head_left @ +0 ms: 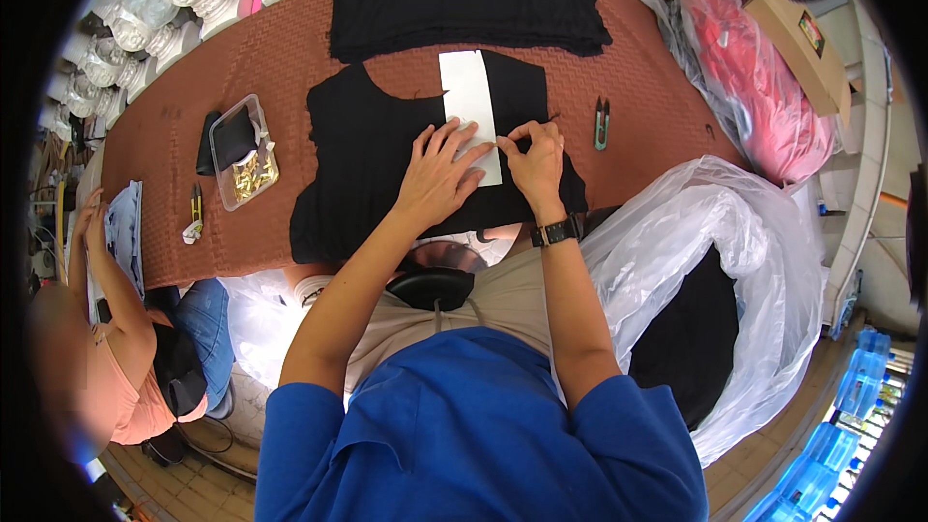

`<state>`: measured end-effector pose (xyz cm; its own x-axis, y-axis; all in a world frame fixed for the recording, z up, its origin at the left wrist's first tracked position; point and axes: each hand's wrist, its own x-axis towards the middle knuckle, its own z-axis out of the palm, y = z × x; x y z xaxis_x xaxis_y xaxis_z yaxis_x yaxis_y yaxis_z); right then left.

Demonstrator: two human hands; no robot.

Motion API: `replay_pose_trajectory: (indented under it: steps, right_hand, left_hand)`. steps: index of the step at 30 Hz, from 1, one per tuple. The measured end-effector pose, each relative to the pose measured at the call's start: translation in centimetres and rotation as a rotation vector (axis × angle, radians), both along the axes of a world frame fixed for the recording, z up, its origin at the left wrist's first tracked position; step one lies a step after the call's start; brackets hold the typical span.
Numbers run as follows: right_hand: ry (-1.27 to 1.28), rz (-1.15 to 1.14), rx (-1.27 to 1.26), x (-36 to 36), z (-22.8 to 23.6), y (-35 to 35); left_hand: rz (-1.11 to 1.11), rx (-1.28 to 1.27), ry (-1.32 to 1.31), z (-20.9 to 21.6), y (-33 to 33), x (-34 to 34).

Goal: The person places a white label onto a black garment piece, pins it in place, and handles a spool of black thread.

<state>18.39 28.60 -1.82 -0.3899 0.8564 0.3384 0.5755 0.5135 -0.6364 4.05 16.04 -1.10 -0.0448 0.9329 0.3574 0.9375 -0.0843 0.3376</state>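
A black cut fabric piece [362,164] with a curved neckline lies spread on the table in front of me. A white paper strip [466,82] rests upright across it. My left hand [445,169] lies with fingers spread over the strip and the cloth, pressing on them. At the strip's right edge, my right hand [535,159], with a dark watch on its wrist, pinches thumb and fingers together. Whatever is between those fingertips is too small to make out. Thread snips [601,124] with a green handle lie to the right of the cloth.
Beyond the cloth sits a stack of black fabric [464,0]. On the left are a clear plastic box [244,155] with gold-coloured pieces and a yellow-and-black cutter [195,213]. A clear bag [715,222] with black cloth stands at right. A co-worker [126,348] sits at left.
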Motion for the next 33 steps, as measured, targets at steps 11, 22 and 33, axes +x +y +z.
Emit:
replay_pose_trajectory:
  steps: [11,22,33]
  right_hand:
    - [0.012,0.001,-0.070,0.2,-0.3,0.5]
    - [0.002,0.028,-0.026,0.3,-0.5,0.8]
    - [0.392,0.441,-0.222,-9.4,7.7,-4.5]
  left_hand:
    - [0.006,-0.017,0.004,0.2,0.0,0.1]
    - [-0.008,-0.030,-0.019,-0.2,0.0,-0.2]
    - [-0.028,0.044,-0.013,-2.0,0.2,-0.7]
